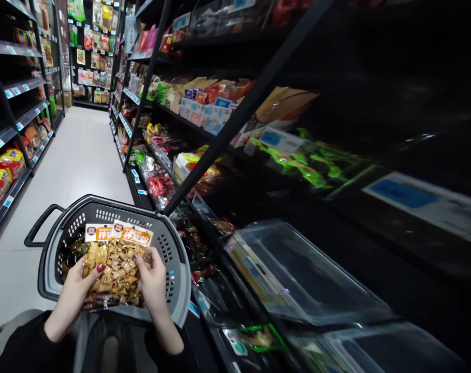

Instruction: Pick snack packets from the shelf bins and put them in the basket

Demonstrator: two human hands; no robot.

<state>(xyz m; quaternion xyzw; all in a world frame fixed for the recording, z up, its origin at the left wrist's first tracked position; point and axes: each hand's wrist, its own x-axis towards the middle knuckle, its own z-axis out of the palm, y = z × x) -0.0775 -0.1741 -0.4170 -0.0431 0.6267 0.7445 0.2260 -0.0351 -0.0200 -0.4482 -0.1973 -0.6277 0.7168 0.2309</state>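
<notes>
Two clear snack packets with white and orange headers are held side by side over a grey shopping basket (177, 290). My left hand (78, 282) grips the left snack packet (96, 254), its thumb pressed on the front. The right snack packet (122, 267) overlaps it and is pinched by my right hand (152, 274), thumb on top. Golden-brown diced pieces show through the plastic. Behind the packets, at the basket's left inside, lie dark packaged goods (73, 254), partly hidden. The basket's black handle (37, 228) sticks out to the left.
Store shelving with boxed and bagged snacks (212, 109) runs close along my right. Clear plastic bins (297, 274) stand low there. Red and yellow bags (4, 171) fill a left shelf. The pale aisle floor (86, 145) leads to a wall of hanging packets (98, 52).
</notes>
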